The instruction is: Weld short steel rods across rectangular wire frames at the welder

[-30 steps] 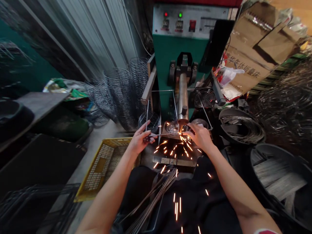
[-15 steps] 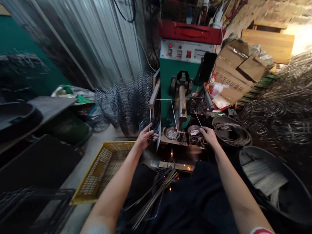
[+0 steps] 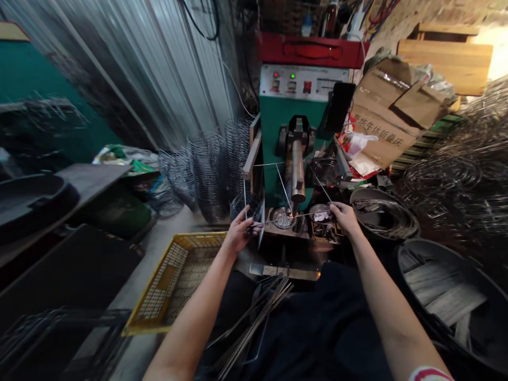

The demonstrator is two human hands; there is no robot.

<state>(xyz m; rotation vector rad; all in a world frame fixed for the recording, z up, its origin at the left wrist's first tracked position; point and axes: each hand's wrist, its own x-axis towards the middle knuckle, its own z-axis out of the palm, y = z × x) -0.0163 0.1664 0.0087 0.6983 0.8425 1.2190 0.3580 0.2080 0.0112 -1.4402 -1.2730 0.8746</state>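
A thin metal wire frame spans between my hands at the welding machine. My left hand is closed around its near left corner. Its near right corner is pinched in my right hand. The front wire passes under the machine's round metal arm, and a small orange glow shows at the electrode tip there. Several loose wire rods lie across my lap, below the frame.
A yellow plastic crate stands at left, with stacked wire baskets behind it. On the right are a black tub holding flat metal strips and a basin of wire rings. A small dish of bits sits beneath the arm.
A green light is now lit on the machine's panel. Flying sparks near my lap have mostly gone. The view has shifted slightly, while both hands keep hold of the wire frame.
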